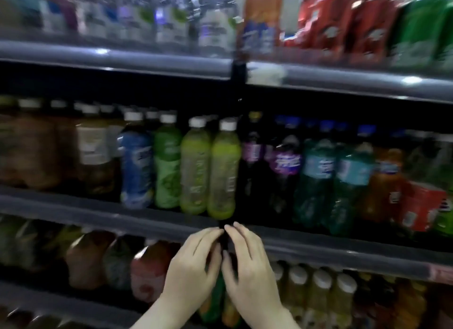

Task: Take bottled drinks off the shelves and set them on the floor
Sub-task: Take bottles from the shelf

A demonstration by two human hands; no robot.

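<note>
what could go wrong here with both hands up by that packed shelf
1. The yellow-green bottle stands at the shelf edge just above the left hand and right hand; a knock could tip it off.
2. The row is packed side by side, so pulling one bottle may drag a neighbour.
Whether the hands hold anything is too blurred to tell.

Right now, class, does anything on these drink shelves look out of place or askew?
Yes: a lone orange bottle stands on the top shelf between clear water bottles and red packs, matching neither. Blur hides any spill or damage.
</note>
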